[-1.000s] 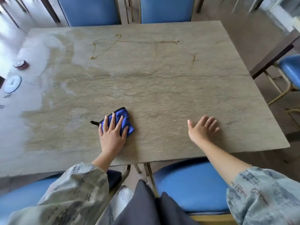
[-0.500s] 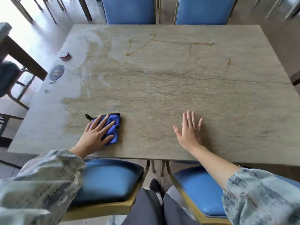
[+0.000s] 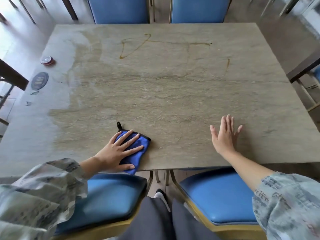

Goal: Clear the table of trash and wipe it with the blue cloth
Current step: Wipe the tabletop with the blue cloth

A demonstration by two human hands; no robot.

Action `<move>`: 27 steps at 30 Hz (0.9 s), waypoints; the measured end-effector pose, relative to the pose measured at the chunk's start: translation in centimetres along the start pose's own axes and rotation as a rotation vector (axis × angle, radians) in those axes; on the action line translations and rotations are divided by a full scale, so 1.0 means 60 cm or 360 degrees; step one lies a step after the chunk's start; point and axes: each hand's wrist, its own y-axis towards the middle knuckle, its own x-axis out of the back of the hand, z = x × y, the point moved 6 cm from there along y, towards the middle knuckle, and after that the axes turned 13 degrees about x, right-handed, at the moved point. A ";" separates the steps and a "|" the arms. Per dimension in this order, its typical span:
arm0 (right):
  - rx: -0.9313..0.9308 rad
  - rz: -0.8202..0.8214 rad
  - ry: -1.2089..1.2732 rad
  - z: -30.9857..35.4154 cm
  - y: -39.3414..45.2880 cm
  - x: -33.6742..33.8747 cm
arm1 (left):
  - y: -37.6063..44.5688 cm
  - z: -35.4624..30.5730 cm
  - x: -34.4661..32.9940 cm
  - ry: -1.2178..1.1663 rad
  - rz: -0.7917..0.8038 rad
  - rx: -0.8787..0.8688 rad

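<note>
A folded blue cloth [image 3: 138, 157] with a black loop lies at the near edge of the stone-look table [image 3: 173, 94]. My left hand [image 3: 116, 151] presses flat on the cloth with straight, spread fingers. My right hand [image 3: 224, 135] rests flat on the bare tabletop to the right, fingers straight, holding nothing. Thin brown liquid lines [image 3: 131, 49] run across the far half of the table. A red round lid [image 3: 46, 60], a dark round disc [image 3: 39, 80] and small scraps [image 3: 28, 103] lie along the left side, which has a pale sheen.
Two blue chairs [image 3: 119, 9] stand at the far edge. Two more blue seats [image 3: 220, 196] sit under the near edge by my legs. Another dark table edge [image 3: 303, 70] is at the right, and chair legs stand at the left.
My left hand slid the cloth left along the near edge, then back right towards the middle. My right hand stayed flat on the table. The camera view shifted.
</note>
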 end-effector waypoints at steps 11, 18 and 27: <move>-0.0108 0.0091 -0.0085 -0.151 0.005 0.032 | 0.181 -0.266 0.015 -0.0132 -0.0006 -0.0059; 0.0053 0.0229 -0.0130 -0.309 0.003 0.081 | 0.303 -0.412 0.024 -0.0122 -0.0006 0.0003; 0.0227 0.0300 -0.0096 -0.490 -0.034 0.106 | 0.428 -0.605 0.043 -0.0171 -0.0049 -0.0027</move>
